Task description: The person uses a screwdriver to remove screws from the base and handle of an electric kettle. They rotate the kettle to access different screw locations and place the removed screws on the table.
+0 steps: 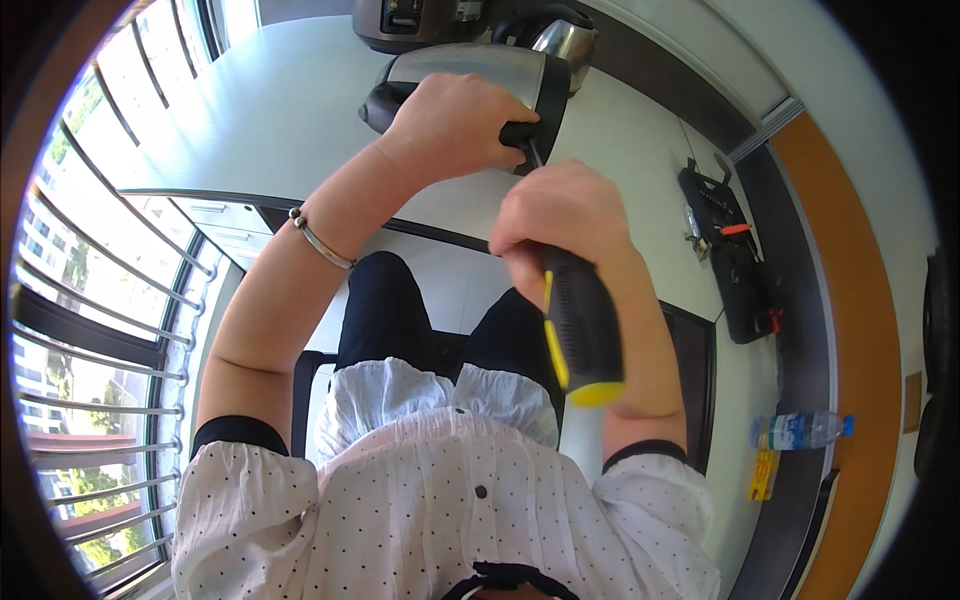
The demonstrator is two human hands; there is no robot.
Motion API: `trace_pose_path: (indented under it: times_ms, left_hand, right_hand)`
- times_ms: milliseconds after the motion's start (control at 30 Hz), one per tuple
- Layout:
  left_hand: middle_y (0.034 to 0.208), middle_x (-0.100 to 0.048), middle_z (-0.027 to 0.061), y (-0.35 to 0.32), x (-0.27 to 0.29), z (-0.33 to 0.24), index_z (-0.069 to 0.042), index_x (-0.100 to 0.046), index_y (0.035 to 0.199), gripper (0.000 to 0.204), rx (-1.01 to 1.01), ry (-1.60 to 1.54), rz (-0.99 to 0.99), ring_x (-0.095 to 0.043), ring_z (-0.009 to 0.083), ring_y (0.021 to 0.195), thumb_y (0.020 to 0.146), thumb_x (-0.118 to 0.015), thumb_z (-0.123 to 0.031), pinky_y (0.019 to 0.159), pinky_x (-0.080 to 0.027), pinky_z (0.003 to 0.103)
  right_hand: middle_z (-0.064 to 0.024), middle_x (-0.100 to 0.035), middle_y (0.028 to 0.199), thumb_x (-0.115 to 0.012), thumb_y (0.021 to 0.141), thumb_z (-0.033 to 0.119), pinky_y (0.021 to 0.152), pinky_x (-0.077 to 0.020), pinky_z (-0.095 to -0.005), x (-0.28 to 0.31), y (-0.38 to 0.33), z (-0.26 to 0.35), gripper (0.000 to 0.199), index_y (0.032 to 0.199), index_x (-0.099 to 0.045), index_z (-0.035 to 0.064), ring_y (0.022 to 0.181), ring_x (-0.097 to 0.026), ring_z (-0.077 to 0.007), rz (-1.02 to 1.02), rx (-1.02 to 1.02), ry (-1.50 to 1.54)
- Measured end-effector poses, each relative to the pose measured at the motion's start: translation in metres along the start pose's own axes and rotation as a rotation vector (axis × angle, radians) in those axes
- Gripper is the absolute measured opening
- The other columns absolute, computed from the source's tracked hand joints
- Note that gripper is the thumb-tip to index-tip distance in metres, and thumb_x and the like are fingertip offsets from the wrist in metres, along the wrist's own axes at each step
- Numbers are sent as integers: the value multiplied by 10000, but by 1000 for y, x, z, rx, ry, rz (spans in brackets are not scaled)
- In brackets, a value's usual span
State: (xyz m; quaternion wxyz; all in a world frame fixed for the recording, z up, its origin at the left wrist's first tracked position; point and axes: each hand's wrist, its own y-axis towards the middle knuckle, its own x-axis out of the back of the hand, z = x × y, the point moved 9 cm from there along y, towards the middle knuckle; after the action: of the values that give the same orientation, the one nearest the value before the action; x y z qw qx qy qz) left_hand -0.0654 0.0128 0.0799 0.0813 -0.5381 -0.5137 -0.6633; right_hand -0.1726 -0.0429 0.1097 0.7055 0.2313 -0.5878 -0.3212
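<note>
My right hand (568, 210) is wrapped round a screwdriver (585, 330) with a thick black and yellow handle, its butt end toward me. The thin metal shaft runs away from me to a black part (518, 134) on a silver and black appliance (500, 65) on the table. Thumb and fingers of my left hand (455, 120) close about that black part, beside the shaft, with the wrist over the appliance's near side. The screwdriver's tip and any screw there are hidden. My left hand covers much of the appliance, so its exact kind is unclear.
Behind the appliance stand a metal kettle (565, 45) and a dark countertop machine (410, 25). To the right, an open black tool case (735, 250) lies on the white tabletop (640, 130). A water bottle (800, 432) and a yellow package (763, 475) are nearer me.
</note>
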Motion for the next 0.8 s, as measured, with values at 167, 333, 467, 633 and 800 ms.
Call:
trace_pose_path:
  times_ms: [167,333,467,633,800]
  left_hand:
    - [695,-651,69,3,-2,0,-225,-715,988,330,24,-2,34,-616,252,656,672,-692,-317,591,-488,342]
    - [703,-654,71,5,-7,-1,-227,-715,985,318,49,-5,93,-624,257,665,682,-673,-316,595,-497,350]
    - [658,-632,80,7,-4,-1,-213,-718,976,322,29,-16,26,-590,270,606,670,-690,-309,556,-473,342]
    - [646,-624,86,8,-4,-1,-204,-719,976,327,30,-19,16,-577,275,595,666,-700,-308,553,-465,341]
    - [715,-652,85,8,-5,2,-190,-715,991,353,25,-19,-28,-600,264,664,666,-717,-329,604,-476,335]
  right_hand:
    - [20,-523,575,-689,512,177,477,-401,-305,-14,-14,-8,281,730,-517,132,507,-534,-214,82,108,-108]
    - [-22,-442,563,-687,492,128,460,-380,-308,-20,-25,0,273,714,-532,101,477,-474,-221,-192,197,-112]
    - [-33,-427,547,-680,491,106,439,-363,-289,-14,-25,1,260,715,-549,88,451,-446,-218,-301,192,-126]
    - [-32,-423,537,-662,498,77,443,-370,-284,-11,-26,3,248,724,-560,82,444,-445,-215,-364,179,-130]
    - [-16,-464,513,-641,546,42,456,-379,-262,11,-34,2,232,772,-587,52,448,-469,-173,-590,200,-192]
